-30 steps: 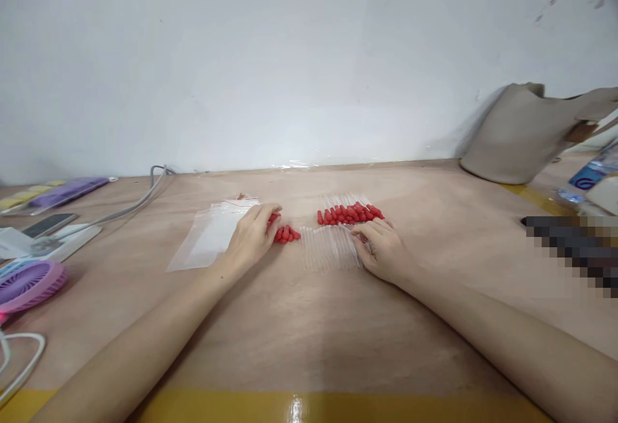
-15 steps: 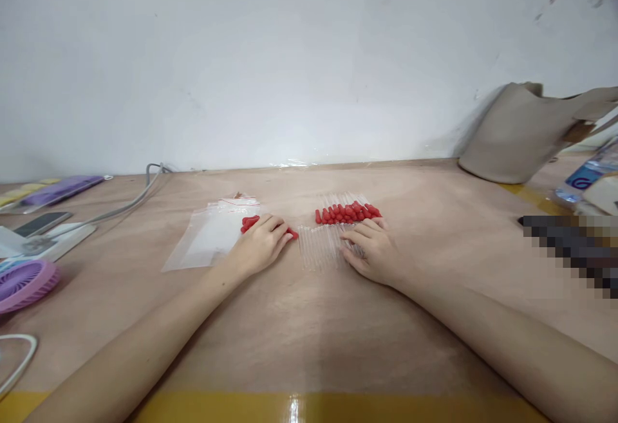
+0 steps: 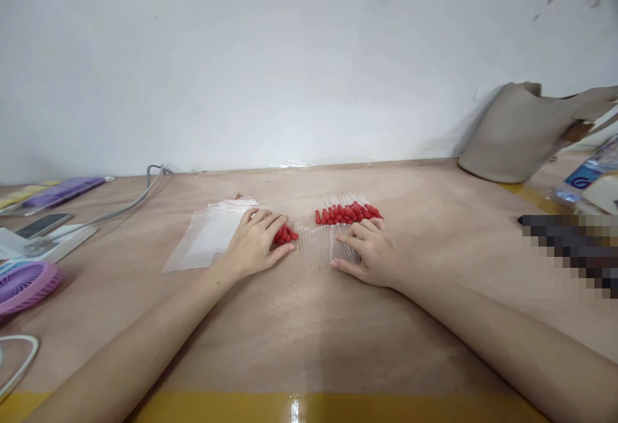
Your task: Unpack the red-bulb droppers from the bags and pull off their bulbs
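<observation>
My left hand (image 3: 255,243) lies curved over a small pile of red rubber bulbs (image 3: 286,234), its thumb apart from the fingers. Part of that pile is hidden beneath it. Side by side to its right is a row of thin clear tubes (image 3: 315,248). My right hand (image 3: 369,252) rests at the right end of these tubes, thumb and forefinger spread and touching or just above them. Behind the row, more red bulbs (image 3: 345,212) lie in a band, with clear tubes (image 3: 340,197) extending from them toward the wall.
Clear zip bags (image 3: 200,239) lie left of my left hand. Farther left are a grey cable (image 3: 140,199), a phone (image 3: 46,225), a purple round fan-like object (image 3: 29,284) and a bagged purple item (image 3: 65,191). A beige bag (image 3: 506,133) and a bottle (image 3: 582,175) stand at right.
My left hand has shifted slightly left and its thumb has spread, showing more of the red bulbs. My right thumb and forefinger have reached a little left over the tubes.
</observation>
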`<state>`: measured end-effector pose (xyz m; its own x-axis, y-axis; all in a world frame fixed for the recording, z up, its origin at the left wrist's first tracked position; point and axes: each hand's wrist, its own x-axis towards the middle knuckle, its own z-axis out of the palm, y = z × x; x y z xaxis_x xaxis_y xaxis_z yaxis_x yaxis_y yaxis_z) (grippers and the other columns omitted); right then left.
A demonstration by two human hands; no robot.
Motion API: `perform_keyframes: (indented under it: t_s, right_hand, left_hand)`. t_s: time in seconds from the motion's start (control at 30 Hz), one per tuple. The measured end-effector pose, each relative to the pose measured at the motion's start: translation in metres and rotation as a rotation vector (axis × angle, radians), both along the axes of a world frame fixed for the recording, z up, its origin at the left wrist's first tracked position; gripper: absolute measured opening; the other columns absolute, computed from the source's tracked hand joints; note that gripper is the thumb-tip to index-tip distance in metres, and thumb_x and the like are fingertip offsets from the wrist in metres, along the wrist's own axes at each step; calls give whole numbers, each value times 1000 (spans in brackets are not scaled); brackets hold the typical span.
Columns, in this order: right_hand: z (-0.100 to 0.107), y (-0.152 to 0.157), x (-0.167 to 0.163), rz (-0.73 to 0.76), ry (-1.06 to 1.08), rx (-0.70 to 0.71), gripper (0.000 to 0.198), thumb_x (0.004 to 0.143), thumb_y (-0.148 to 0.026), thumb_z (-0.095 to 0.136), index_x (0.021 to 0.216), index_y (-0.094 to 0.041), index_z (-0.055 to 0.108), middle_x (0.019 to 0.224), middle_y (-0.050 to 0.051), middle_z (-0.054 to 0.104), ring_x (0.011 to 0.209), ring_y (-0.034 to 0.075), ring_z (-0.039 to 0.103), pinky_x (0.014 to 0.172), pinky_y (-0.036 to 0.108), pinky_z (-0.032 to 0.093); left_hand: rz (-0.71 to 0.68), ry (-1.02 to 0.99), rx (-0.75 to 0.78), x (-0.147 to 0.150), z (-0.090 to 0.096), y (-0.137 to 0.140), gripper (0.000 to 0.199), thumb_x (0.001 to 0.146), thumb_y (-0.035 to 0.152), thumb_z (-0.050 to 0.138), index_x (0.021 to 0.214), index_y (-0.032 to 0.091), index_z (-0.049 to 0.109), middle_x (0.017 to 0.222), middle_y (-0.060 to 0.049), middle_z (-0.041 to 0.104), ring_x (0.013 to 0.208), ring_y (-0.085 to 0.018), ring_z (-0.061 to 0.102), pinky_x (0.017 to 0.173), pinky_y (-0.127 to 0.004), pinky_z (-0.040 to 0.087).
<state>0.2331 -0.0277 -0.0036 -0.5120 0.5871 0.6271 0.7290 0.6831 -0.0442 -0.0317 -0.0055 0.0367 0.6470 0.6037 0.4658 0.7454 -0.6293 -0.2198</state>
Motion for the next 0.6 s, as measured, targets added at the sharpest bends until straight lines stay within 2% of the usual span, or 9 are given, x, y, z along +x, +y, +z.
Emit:
perform_keyframes:
  t_s: [0.2,0.37,0.47,0.53,0.6]
  right_hand:
    - [1,-1,1,22,10,-11,45,77,-56,51,96,-18,64,77,5,56,75,17,46,79,37,30]
    - [-2,0,1,36,68,26,35,80,-49,52,91,-18,65,76,4,56,74,16,45,78,36,31]
    - [-5,1,3,32,84,48,33,80,-47,53,90,-18,65,75,4,56,74,16,46,78,35,31]
    - [-6,2,5,30,90,65,31,80,-46,54,89,-18,65,74,4,56,74,16,46,78,35,31]
    - [-7,3,6,30,96,79,30,80,-45,54,88,-18,65,74,4,56,73,16,47,78,36,32]
  left_hand:
    - [28,-35,-35,0,7,-4,40,80,48,50,105,18,57,111,-9,58,102,-26,49,91,-43,33]
    - [113,-59,-105,17,19,2,26,82,38,48,82,18,64,103,-8,59,97,-23,51,88,-40,36]
    - [200,-17,-248,38,26,17,23,78,34,50,82,18,66,97,-8,60,96,-25,53,87,-40,37]
    - [287,-6,-403,52,29,30,24,76,34,51,85,19,66,100,-8,61,99,-25,53,89,-39,37]
    - [344,-1,-497,66,30,43,25,75,35,50,83,20,67,95,-8,63,91,-24,58,83,-35,41]
